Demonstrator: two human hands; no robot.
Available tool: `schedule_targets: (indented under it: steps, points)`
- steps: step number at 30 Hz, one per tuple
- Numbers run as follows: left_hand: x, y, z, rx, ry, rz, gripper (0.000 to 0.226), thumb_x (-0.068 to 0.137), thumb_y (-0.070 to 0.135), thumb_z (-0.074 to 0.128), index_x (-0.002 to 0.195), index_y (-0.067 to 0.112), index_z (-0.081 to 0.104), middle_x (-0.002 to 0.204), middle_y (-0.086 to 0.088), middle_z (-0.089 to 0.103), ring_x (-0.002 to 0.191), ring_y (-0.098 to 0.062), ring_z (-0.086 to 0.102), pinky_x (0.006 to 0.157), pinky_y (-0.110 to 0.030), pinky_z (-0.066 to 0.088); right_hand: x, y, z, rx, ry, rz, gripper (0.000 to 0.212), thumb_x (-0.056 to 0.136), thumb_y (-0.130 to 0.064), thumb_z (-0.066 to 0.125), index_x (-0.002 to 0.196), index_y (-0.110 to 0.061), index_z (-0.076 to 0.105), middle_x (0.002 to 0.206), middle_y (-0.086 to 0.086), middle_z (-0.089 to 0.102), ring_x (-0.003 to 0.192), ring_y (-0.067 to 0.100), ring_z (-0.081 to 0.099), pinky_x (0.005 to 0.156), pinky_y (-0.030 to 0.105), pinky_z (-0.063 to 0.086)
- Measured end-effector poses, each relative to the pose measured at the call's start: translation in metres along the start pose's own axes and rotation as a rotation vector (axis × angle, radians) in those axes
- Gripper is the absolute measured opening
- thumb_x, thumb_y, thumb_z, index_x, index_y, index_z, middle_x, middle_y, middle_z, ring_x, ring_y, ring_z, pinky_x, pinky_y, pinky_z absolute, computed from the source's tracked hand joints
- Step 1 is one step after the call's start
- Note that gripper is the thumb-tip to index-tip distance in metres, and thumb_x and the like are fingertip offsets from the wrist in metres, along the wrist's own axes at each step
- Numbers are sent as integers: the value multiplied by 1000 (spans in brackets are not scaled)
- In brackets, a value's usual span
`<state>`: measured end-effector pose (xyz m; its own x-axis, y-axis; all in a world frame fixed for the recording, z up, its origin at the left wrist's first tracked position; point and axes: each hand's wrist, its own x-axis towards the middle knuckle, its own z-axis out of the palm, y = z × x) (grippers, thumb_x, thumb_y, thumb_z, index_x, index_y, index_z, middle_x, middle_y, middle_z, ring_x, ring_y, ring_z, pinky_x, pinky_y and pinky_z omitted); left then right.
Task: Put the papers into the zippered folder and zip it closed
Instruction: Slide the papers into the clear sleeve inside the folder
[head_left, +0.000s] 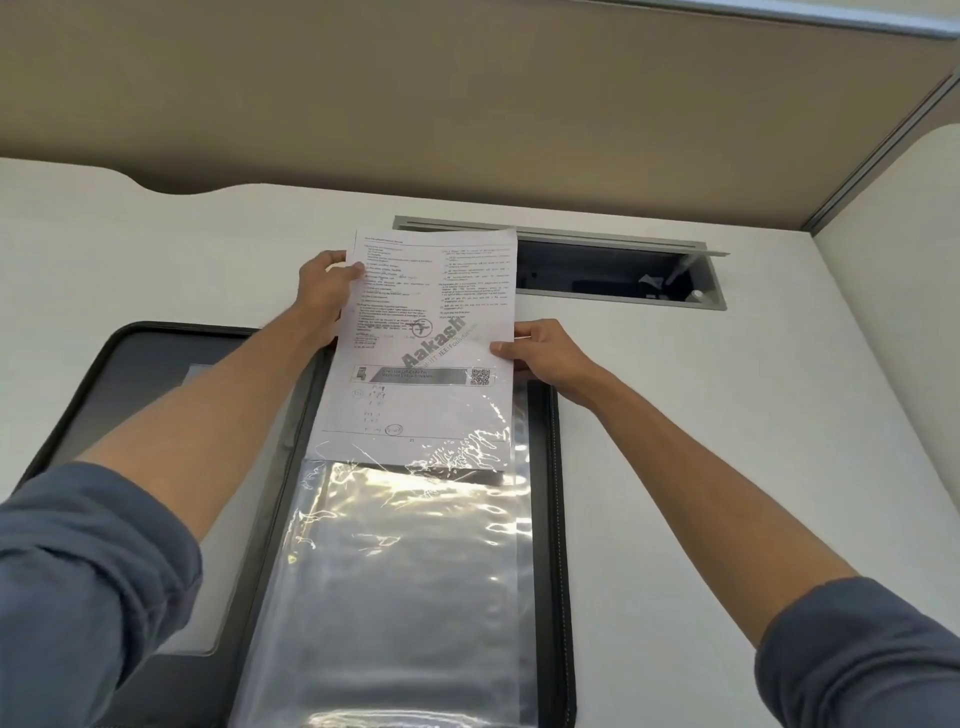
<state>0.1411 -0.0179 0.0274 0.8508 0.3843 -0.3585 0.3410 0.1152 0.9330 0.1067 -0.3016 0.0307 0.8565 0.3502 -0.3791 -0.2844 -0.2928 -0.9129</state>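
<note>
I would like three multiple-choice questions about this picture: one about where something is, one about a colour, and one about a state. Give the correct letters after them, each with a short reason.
1. Where is the lower edge of the paper?
A. Inside the clear plastic sleeve
B. In the desk's cable box
C. Flat on the bare desk

2. What colour are the sleeves of the person?
A. Red
B. Blue-grey
C. White

3. What state is the zippered folder in?
A. Zipped closed
B. Lying open
C. Standing upright

Answers:
1 A: the paper, held by the left hand and right hand, has its bottom under the shiny sleeve.
2 B: both cuffs are blue-grey.
3 B: the folder lies spread open on the desk.
</note>
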Motion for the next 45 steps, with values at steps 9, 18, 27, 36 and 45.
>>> schedule_targets:
  steps: [9,18,27,36,45]
  points:
    - [14,15,4,205,-201,56,57,95,2,49,141,36,42,126,-2,57,98,-19,62,73,-30,50,-2,3,0,-1,-17,13,31,94,-7,61,124,1,62,122,10,69,103,26,70,87,39,59]
    - [22,13,-2,322,-140,161,28,96,-4,46,112,19,52,111,-15,63,94,-27,60,86,-44,51,-2,2,3,-11,23,23,27,93,-11,64,119,-5,61,114,7,71,86,15,72,66,24,60]
    - [21,1,-10,347,-26,160,28,95,-2,47,111,20,51,105,-12,64,87,-26,61,80,-42,53,7,-1,12,-118,159,-22,31,91,-18,66,120,-8,59,118,9,69,93,22,71,82,31,58]
    - [13,-4,-8,312,-27,120,24,90,-1,47,104,17,54,99,-7,62,74,-12,57,58,-25,46,0,0,5,-104,13,40,20,91,-6,63,111,-4,61,112,6,69,84,15,70,62,19,57]
    - [12,5,-5,179,21,166,32,91,-6,50,108,20,55,86,1,63,73,-13,62,54,-24,51,6,-3,6,-32,75,14,22,89,-9,67,110,-4,66,113,8,71,83,17,72,67,27,60]
